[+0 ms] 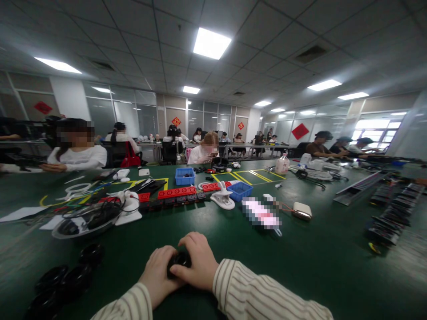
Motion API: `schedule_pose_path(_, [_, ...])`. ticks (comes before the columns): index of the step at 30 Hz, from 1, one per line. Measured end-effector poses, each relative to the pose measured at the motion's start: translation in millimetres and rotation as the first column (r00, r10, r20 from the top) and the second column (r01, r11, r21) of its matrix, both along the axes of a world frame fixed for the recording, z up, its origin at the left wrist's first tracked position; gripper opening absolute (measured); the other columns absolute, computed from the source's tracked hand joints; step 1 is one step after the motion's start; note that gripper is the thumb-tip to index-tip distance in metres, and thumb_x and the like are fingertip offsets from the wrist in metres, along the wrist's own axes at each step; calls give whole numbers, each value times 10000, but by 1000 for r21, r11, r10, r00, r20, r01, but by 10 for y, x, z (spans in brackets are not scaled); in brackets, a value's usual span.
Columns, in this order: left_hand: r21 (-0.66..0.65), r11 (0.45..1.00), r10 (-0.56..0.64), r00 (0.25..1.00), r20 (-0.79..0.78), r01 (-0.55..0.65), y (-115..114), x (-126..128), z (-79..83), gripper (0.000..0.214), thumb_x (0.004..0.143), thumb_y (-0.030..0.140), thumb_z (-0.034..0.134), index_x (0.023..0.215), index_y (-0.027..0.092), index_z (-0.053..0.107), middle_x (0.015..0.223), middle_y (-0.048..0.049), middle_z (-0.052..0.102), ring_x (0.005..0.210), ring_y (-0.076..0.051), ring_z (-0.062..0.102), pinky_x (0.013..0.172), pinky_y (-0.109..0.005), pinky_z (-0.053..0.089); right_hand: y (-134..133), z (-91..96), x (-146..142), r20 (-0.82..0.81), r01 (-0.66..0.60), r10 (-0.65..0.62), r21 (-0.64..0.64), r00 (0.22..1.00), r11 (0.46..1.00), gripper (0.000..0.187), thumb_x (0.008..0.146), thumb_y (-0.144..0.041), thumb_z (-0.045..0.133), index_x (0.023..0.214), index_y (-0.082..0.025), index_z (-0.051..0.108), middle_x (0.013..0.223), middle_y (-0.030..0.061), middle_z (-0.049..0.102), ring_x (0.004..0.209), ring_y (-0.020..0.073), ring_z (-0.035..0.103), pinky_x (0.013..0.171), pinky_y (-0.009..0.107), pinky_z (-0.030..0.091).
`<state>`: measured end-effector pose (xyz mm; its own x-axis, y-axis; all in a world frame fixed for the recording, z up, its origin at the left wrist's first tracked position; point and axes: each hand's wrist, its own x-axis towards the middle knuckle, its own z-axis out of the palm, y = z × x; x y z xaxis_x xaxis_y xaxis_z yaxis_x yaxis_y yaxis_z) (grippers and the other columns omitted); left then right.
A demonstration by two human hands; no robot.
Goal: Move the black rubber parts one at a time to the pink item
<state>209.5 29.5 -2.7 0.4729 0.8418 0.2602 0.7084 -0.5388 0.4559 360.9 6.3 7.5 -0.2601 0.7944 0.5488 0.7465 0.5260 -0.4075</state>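
Both of my hands are closed around a glossy black ring-shaped part (180, 259) on the green table, near its front edge. My left hand (160, 272) wraps it from the left side. My right hand (199, 262) curves over it from the right, with the thumb lying across its front. Much of the part is hidden by my fingers, and its exact kind cannot be made out. Several similar black round parts (76, 281) lie in a group to the left of my left hand.
A clear tray (62, 231) with dark cables stands left. Behind my hands are a row of red and black blocks (175, 193), a white clip base (223, 198) and blue bins (239, 192) (185, 177). Dark parts (395, 213) lie right. Other people sit beyond.
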Motion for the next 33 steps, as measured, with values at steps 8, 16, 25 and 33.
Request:
schedule_pose_path(8, [3, 995, -101, 993, 53, 101, 78, -42, -95, 267, 613, 267, 563, 864, 176, 562, 929, -77, 608, 917, -253, 554, 861, -390, 420, -32, 25, 14, 105, -213, 211, 7, 972, 977, 229, 694, -204, 562, 922, -190, 576, 910, 35, 622, 881, 185, 522, 834, 334, 365])
schedule_pose_path(16, [28, 999, -43, 999, 3, 43, 30, -42, -94, 472, 592, 391, 633, 1011, 189, 552, 1035, -92, 598, 1015, -303, 534, 983, -482, 329, -22, 15, 48, 56, -186, 184, 42, 981, 982, 464, 706, -479, 623, 1047, -187, 510, 1026, 75, 551, 962, 214, 491, 865, 351, 365])
schedule_pose_path(25, [-40, 996, -77, 996, 34, 79, 85, -33, -77, 326, 598, 274, 575, 907, 172, 569, 971, -88, 596, 983, -269, 545, 889, -389, 437, 8, 16, 37, 74, -204, 203, 13, 976, 979, 257, 674, -260, 603, 911, -177, 553, 926, 47, 582, 867, 187, 505, 794, 317, 387])
schedule_pose_path(33, [9, 999, -43, 999, 5, 43, 65, -63, -163, 515, 581, 279, 606, 1080, 167, 547, 1131, -117, 590, 1102, -304, 512, 1043, -491, 300, -51, 45, 58, 17, -286, 286, 77, 958, 955, 427, 688, -296, 593, 1083, -155, 514, 1042, 77, 599, 967, 204, 514, 900, 349, 363])
